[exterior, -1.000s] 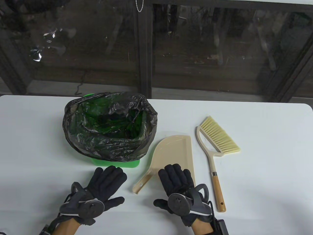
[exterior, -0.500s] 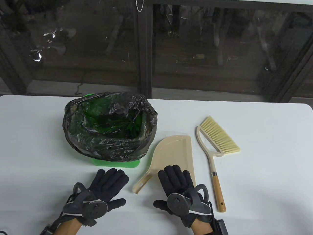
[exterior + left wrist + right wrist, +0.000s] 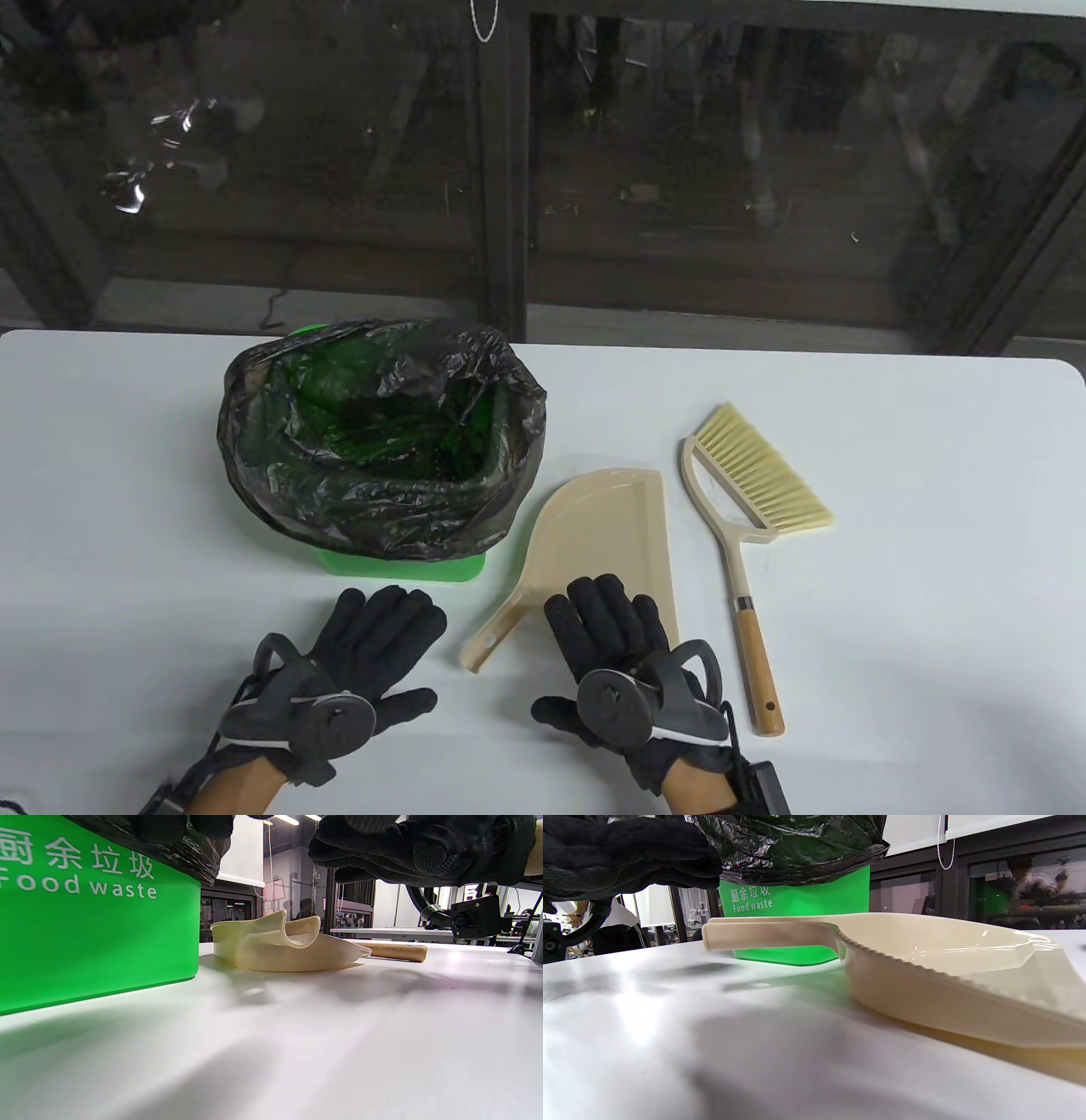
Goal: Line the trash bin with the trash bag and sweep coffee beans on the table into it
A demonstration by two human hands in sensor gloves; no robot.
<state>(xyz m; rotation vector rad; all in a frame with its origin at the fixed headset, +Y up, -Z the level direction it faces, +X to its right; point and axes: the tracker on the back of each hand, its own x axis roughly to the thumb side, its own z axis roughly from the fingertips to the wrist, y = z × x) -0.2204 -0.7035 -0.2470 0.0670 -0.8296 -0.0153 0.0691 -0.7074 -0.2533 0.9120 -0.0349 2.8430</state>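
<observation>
Both my hands, left hand [image 3: 373, 654] & right hand [image 3: 615, 649], hover spread, holding nothing. Dustpan [image 3: 607, 531] looks light, stiff plastic imo; I'd grab its handle [image 3: 501, 628].

Beige dustpan [image 3: 925, 984] lies before bag-lined green bin [image 3: 797, 899].

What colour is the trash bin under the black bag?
Bright green trash bin; the left wrist view shows it best.

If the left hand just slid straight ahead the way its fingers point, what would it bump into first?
Probably the green bin, just beyond the left hand; the black bag overhangs above. How high the hand sits is unclear.
</observation>
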